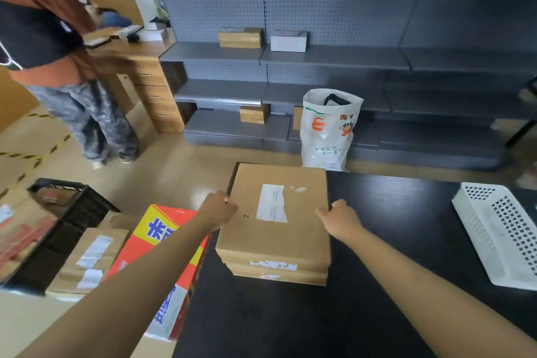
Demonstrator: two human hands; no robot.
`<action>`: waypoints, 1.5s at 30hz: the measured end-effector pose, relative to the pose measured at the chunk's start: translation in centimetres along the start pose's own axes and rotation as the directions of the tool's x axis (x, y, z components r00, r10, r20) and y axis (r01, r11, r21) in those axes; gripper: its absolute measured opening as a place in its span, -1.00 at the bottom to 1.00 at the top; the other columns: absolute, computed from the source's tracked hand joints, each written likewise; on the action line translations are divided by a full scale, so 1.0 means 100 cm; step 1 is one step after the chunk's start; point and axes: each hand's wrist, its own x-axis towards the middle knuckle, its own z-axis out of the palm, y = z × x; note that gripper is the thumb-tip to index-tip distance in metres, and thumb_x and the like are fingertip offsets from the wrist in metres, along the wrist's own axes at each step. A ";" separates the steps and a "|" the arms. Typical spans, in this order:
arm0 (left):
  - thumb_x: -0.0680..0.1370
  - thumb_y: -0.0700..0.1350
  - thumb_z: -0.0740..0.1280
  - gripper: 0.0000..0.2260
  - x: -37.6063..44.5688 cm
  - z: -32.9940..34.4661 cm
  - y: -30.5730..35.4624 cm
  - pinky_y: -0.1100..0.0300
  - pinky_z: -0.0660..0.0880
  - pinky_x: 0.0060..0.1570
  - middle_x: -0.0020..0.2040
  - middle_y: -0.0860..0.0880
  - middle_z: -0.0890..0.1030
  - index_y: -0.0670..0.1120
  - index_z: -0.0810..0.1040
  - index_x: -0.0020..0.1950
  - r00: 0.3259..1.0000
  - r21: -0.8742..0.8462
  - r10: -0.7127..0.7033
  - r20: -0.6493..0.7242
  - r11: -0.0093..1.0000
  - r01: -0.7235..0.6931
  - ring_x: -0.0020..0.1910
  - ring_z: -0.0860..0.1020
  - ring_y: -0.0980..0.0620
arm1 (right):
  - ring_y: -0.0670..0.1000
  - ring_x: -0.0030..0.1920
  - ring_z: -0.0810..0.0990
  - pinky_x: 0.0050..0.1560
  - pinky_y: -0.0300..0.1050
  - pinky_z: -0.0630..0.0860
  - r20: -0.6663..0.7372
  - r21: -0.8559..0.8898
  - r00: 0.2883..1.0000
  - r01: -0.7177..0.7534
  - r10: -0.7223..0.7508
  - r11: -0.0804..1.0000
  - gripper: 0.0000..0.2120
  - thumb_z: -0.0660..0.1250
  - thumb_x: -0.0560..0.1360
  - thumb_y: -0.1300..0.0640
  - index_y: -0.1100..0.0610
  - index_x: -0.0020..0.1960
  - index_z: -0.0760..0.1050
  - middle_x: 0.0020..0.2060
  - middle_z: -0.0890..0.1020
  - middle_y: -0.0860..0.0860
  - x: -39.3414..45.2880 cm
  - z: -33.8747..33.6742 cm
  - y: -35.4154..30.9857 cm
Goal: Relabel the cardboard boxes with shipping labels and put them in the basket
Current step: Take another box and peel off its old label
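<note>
Left of the stacked cardboard boxes (276, 218) sits a black crate (72, 212), then the left hand (219, 208) grips the top box's left edge, the right hand (338, 216) curls on its right edge (old label (271, 203) upward), and a white basket (505, 235) lies further right on the same dark surface (377, 285).

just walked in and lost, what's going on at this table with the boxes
A person has both hands on a stack of two flat cardboard boxes on the black table. The left hand holds the top box's left edge, the right hand its right edge. The top box carries a white label. The white basket sits apart at the table's right. More labelled boxes lie to the left of the table.
</note>
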 end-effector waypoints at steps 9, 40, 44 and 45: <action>0.57 -0.04 0.31 -0.65 0.020 0.012 0.004 0.30 0.27 -0.40 0.07 -0.13 0.52 -0.22 0.38 0.26 0.995 -0.163 -0.039 0.090 0.985 0.053 -0.09 0.43 -0.02 | 0.09 0.13 0.53 -0.03 -0.10 0.47 0.078 0.196 0.995 -0.078 0.064 0.978 -0.49 0.28 0.54 -0.01 0.21 0.39 0.29 0.23 0.51 0.11 0.014 0.008 0.002; 0.57 -0.05 0.26 -0.65 -0.047 0.111 0.234 0.12 0.41 -0.08 0.19 -0.14 0.50 -0.23 0.38 0.27 0.960 -0.151 0.214 0.181 0.971 -0.188 0.04 0.46 -0.07 | 0.13 0.07 0.54 0.00 -0.07 0.45 -0.186 0.231 0.969 -0.116 0.161 0.966 -0.66 0.20 0.57 0.07 0.23 0.27 0.45 0.16 0.56 0.15 0.010 -0.173 0.176; 0.56 -0.09 0.25 -0.69 -0.073 0.149 0.261 0.14 0.41 -0.15 0.15 -0.15 0.53 -0.25 0.41 0.23 0.975 -0.159 0.165 0.148 0.977 -0.141 -0.01 0.47 -0.07 | 0.16 0.11 0.54 -0.02 -0.07 0.46 -0.140 0.166 0.982 -0.107 0.131 0.980 -0.64 0.20 0.58 0.04 0.22 0.28 0.44 0.17 0.55 0.16 0.022 -0.201 0.220; 0.56 -0.09 0.24 -0.70 -0.077 0.158 0.265 0.16 0.40 -0.19 0.14 -0.16 0.54 -0.25 0.43 0.21 0.976 -0.159 0.160 0.147 0.978 -0.137 -0.03 0.49 -0.07 | 0.15 0.10 0.54 -0.04 -0.08 0.44 -0.137 0.168 0.982 -0.109 0.133 0.980 -0.65 0.21 0.57 0.04 0.22 0.27 0.45 0.16 0.56 0.16 0.024 -0.204 0.230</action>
